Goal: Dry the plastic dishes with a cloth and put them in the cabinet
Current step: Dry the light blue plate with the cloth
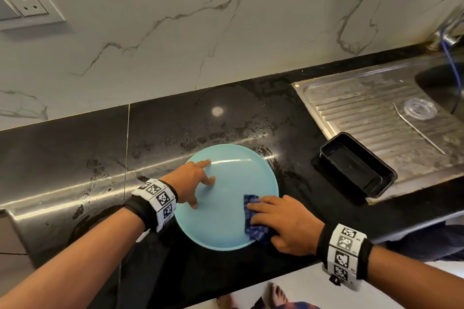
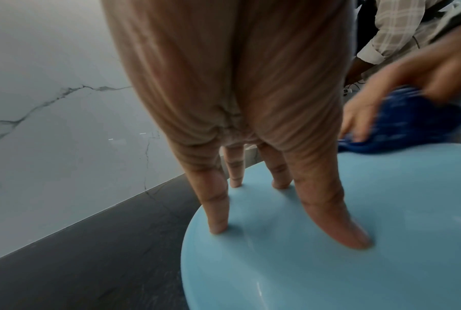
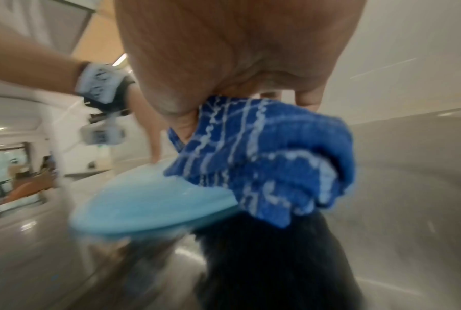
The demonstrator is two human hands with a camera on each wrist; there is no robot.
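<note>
Light blue plate (image 1: 233,183) lies flat on the black counter (image 1: 75,158), just left of the steel drainboard (image 1: 364,113). Left hand (image 1: 193,180) is spread out, straight fingertips (image 2: 218,228) planted on the plate's left side, pinning it down. Right hand (image 1: 283,223) presses a bunched blue cloth (image 1: 253,218) onto the plate's near right rim, fingers laid over it, thumb tucked beside the fabric. A black tray (image 1: 356,165) sits at the drainboard's near corner, a clear lid (image 1: 420,108) farther right.
</note>
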